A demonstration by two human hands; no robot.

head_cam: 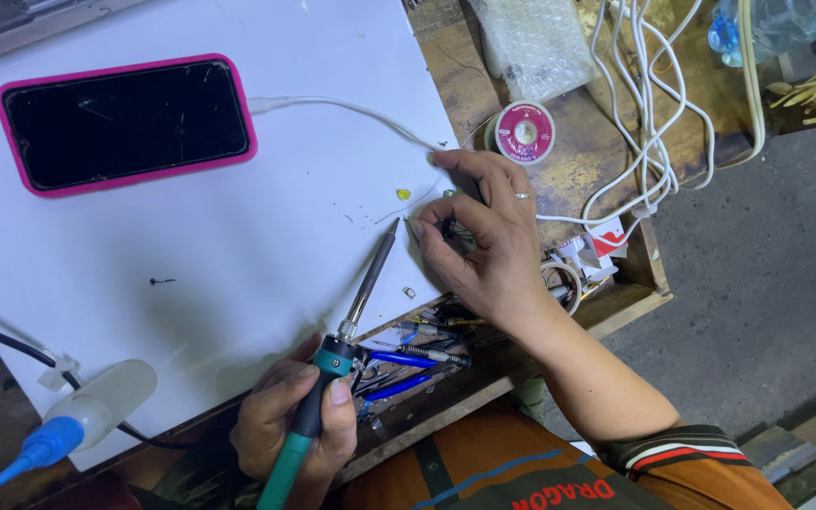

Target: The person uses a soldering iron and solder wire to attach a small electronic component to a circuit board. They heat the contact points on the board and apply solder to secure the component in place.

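My left hand [297,425] grips the green handle of a soldering iron [370,279]. The iron's metal tip points up and right over a white board [238,246]. My right hand [484,236] reaches in from the right with a ring on one finger. Its thumb and fingertips pinch a tiny part [412,227] right beside the iron's tip. What that part is stays too small to tell. A small yellow piece [403,194] lies on the board just above the tip.
A phone in a pink case [127,123] lies at the upper left with a white cable [351,109] plugged in. A red-labelled wire spool [525,131], bubble wrap [531,42] and looped white cords [649,142] sit behind. Blue-handled pliers [408,364] and a blue-nozzled squeeze bottle [87,416] lie near the front edge.
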